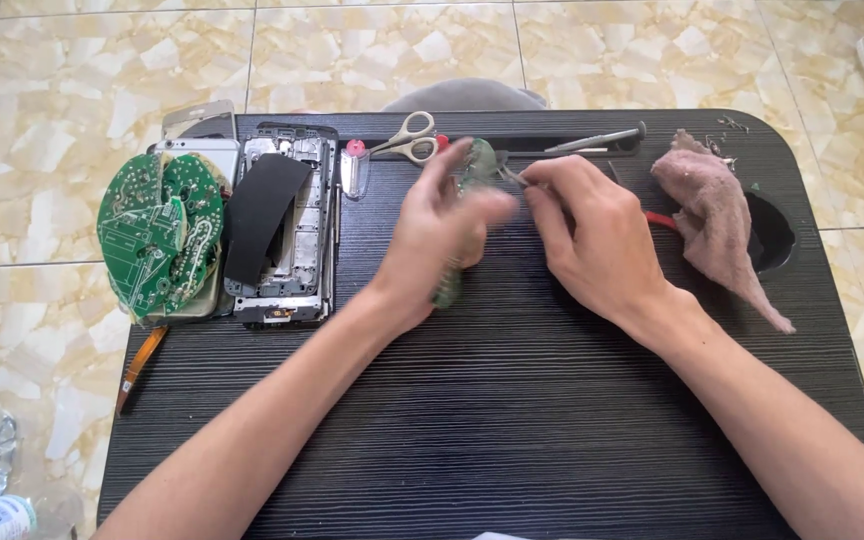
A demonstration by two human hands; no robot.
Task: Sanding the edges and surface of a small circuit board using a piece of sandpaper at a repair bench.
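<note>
1. The left hand (442, 235) closes its fingers (472, 205) round a small green circuit board (476, 165), lifting it off the black worktop (512, 400) so it can be worked on; motion blurs it.
2. The right hand (592, 235) pinches a thin metal tool (514, 177) against the board's edge.
3. Beyond the fingers lie scissors (407, 138) and a screwdriver (597, 139).
4. Left sit round green boards (157, 235) and a stripped phone frame (287, 225); right, a brown rag (717, 215). Nothing obstructs the hands.

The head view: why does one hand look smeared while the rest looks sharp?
Head view: the left hand and the green board it holds are motion-blurred; the right hand, scissors and black table are crisp under even daylight.
</note>
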